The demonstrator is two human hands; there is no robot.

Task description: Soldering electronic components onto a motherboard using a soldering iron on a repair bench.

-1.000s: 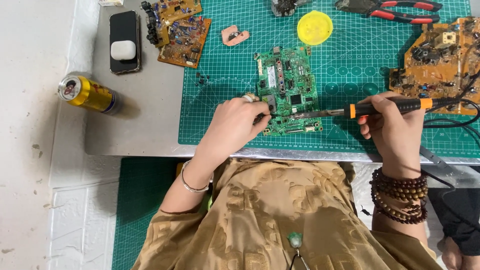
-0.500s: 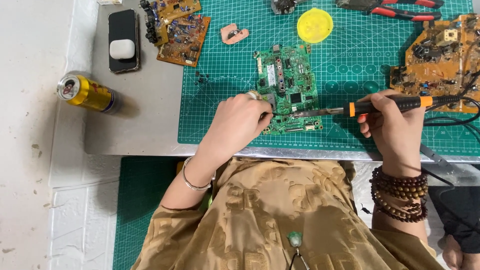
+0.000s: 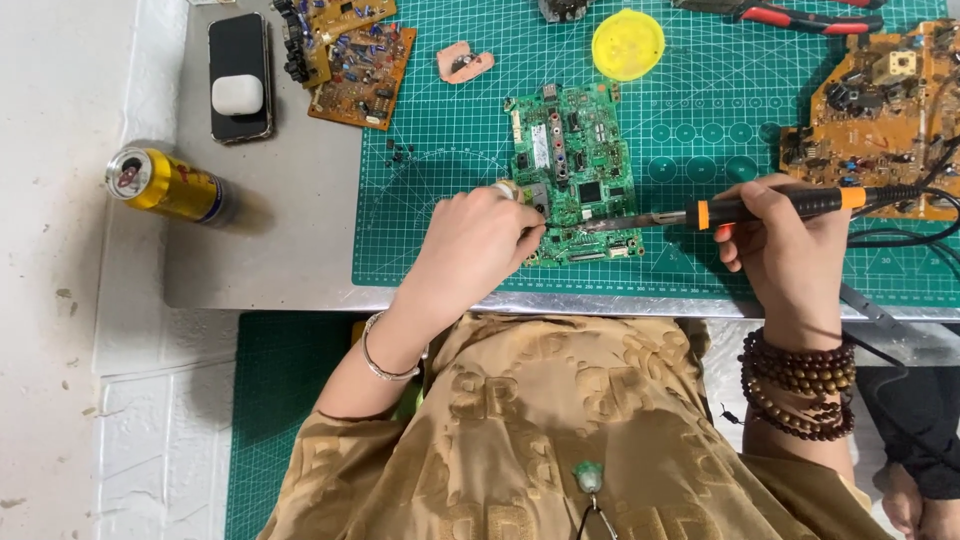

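Fingers (image 3: 520, 232) of the left hand (image 3: 470, 250) are curled and pressed together against the lower left edge of the green circuit board (image 3: 575, 170), pinning it to the green cutting mat (image 3: 450, 250); whether they pinch a small part cannot be told. Right hand (image 3: 790, 250) is closed in a pen-like grip around the soldering iron (image 3: 740, 208), its black and orange handle lying nearly level; the metal tip meets the board near its lower right quarter.

Board: roughly rectangular, dark green, densely populated; a black square chip near centre, a pale strip with coloured dots at left centre, white connectors along the near edge; it lies flat near the mat's front edge, between both hands.

Elsewhere: brown circuit board (image 3: 870, 110) at far right; yellow lid (image 3: 628, 44) beyond the green board; yellow can (image 3: 165, 185) on its side at left; phone (image 3: 240, 75) with a white earbud case (image 3: 237, 95) on top.
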